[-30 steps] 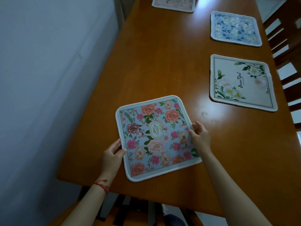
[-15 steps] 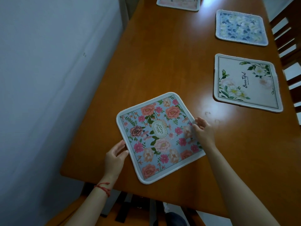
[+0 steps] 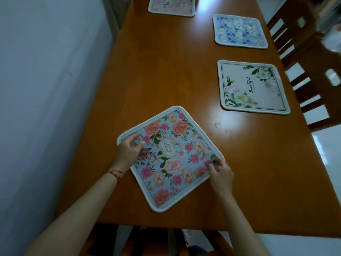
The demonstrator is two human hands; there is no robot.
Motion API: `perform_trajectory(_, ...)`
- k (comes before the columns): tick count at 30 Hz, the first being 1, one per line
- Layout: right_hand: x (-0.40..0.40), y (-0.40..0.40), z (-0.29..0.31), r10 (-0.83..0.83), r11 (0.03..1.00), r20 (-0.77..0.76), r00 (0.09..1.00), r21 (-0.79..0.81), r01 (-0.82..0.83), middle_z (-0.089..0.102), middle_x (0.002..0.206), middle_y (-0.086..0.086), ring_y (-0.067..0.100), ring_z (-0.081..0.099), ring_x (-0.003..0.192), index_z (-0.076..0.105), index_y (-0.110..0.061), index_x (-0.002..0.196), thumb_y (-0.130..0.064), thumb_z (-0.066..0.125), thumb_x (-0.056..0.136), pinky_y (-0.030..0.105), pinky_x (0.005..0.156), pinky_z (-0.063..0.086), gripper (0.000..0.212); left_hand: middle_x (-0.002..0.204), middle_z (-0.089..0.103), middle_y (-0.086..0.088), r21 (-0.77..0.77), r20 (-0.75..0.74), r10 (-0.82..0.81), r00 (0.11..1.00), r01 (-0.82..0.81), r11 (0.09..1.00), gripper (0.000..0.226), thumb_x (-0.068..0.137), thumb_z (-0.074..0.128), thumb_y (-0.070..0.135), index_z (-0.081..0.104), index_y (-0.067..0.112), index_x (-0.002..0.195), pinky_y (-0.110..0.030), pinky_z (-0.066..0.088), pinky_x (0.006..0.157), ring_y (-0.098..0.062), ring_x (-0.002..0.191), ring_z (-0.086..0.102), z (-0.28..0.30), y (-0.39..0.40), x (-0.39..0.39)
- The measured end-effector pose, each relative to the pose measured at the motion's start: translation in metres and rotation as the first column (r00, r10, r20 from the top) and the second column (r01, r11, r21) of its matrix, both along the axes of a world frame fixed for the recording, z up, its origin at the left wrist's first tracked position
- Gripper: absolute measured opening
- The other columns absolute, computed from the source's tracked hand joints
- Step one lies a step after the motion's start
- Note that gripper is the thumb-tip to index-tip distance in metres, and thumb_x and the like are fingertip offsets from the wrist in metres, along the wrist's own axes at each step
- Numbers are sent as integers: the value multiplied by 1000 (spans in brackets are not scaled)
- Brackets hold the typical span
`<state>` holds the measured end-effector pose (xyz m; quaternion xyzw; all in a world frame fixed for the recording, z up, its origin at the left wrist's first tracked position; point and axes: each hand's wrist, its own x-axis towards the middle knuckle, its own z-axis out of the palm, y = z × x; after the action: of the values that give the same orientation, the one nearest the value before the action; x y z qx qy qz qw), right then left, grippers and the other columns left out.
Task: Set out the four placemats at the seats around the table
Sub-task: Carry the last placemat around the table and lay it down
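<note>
While the left hand (image 3: 129,150) rests on the rose mat's (image 3: 171,157) left corner, fingers loosely curved over it, the right hand (image 3: 220,174) pinches the right corner. That mat lies skewed — diamond-wise — near the table's (image 3: 166,74) close end. Three other mats sit farther off: a cream mat (image 3: 252,87), a blue mat (image 3: 239,31), a pink mat (image 3: 171,5). Chairs (image 3: 310,58) stand along the right.

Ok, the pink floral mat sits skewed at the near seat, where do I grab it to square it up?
Take the pink floral mat at its two side corners, coming from the near edge of the table. It lies flat and turned like a diamond, so those corners stick out; the left hand and right hand are already there.
</note>
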<state>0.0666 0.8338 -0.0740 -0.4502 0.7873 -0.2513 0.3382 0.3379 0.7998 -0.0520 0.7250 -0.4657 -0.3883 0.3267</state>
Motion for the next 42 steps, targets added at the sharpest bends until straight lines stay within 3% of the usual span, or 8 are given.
perform_trajectory(5, 4, 16, 1, -67, 998, -64, 996, 17, 68, 54, 122, 10, 22, 51, 112, 48, -9, 129, -15, 54, 89, 31, 83, 49, 41, 135, 50, -14, -26, 196, -170, 966, 178, 984, 48, 86, 60, 21, 48, 5, 130, -39, 43, 101, -28, 124, 47, 4, -43, 11)
perform_trajectory(9, 6, 24, 1, -126, 992, -26, 992, 21, 126, 54, 130, 10, 24, 49, 121, 47, -9, 131, -19, 56, 89, 43, 97, 46, 44, 136, 49, -14, 31, 281, -285, 916, 289, 957, 51, 87, 60, 23, 45, 5, 132, -38, 43, 100, -27, 124, 47, 0, -63, 14)
perform_trajectory(19, 23, 35, 2, -174, 985, 39, 984, 14, 174, 59, 116, 5, 18, 56, 106, 50, -10, 127, -18, 56, 90, 34, 82, 54, 39, 133, 51, -16, 71, 288, -360, 888, 355, 932, 53, 85, 61, 19, 44, 3, 132, -33, 42, 95, -27, 121, 50, -4, -79, 9)
perform_trajectory(22, 21, 29, 3, -169, 986, 38, 985, 9, 169, 61, 112, 5, 18, 60, 99, 51, -11, 126, -19, 55, 90, 38, 76, 57, 37, 132, 52, -17, 61, 272, -329, 905, 324, 944, 52, 85, 62, 18, 45, 2, 131, -32, 42, 94, -28, 120, 51, -6, -72, 12)
perform_trajectory(26, 16, 11, 4, -153, 988, 38, 987, 6, 153, 60, 113, 7, 17, 59, 95, 50, -8, 127, -17, 54, 90, 32, 69, 56, 38, 131, 53, -17, 45, 251, -275, 928, 273, 961, 51, 84, 63, 18, 47, 1, 129, -32, 43, 94, -28, 118, 52, -8, -56, 19)
perform_trajectory(31, 6, -17, 9, -109, 994, 70, 991, 7, 109, 63, 111, 10, 21, 62, 94, 51, -7, 126, -17, 54, 90, 38, 73, 57, 37, 135, 50, -14, 64, 200, -166, 966, 156, 986, 51, 84, 63, 22, 48, 3, 130, -38, 44, 100, -27, 122, 49, -9, -22, 23)
perform_trajectory(35, 1, -41, 14, -54, 999, 100, 994, 2, 54, 64, 108, 9, 17, 62, 83, 52, -5, 125, -16, 55, 90, 23, 57, 52, 37, 137, 48, -11, 74, 103, -51, 993, 43, 996, 51, 85, 63, 22, 48, 7, 131, -47, 45, 100, -27, 124, 47, -13, 6, 21)
perform_trajectory(42, 1, -80, 18, 52, 999, 131, 990, -12, -50, 62, 114, 5, 11, 57, 84, 50, -6, 127, -16, 56, 88, 15, 57, 48, 40, 136, 49, -10, 99, -39, 141, 989, -137, 986, 49, 85, 62, 21, 48, 9, 130, -50, 45, 99, -27, 124, 48, -24, 45, 7)
